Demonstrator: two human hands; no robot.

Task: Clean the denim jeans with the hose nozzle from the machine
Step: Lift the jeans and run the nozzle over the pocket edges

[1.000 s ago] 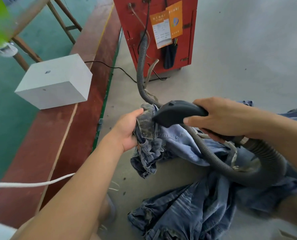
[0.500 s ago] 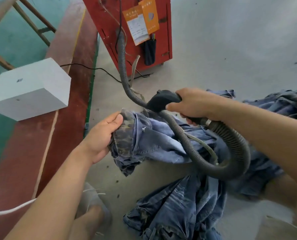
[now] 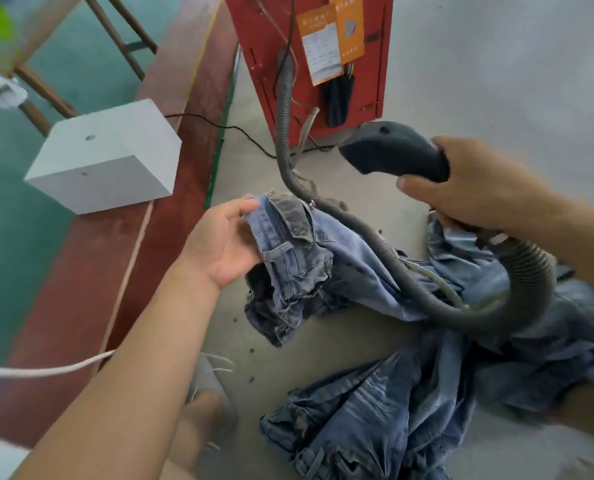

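The denim jeans (image 3: 309,258) are lying bunched on the floor (image 3: 496,81), their waistband being gripped and lifted by the left hand (image 3: 223,244). The hose nozzle (image 3: 392,150) is being held clear above them, clasped by the right hand (image 3: 475,188); its hose (image 3: 358,244) is trailing across the denim to the red machine (image 3: 309,57).

You handled faded blue denim jeans (image 3: 323,258) with a grey-stained waistband. Your nozzle (image 3: 392,152) was dark grey, its ribbed hose (image 3: 358,233) grey. The machine (image 3: 281,46) was red, carrying orange-and-white labels (image 3: 330,36). The box (image 3: 105,157) was white, the floor (image 3: 496,64) pale grey, with green and red-brown bands.
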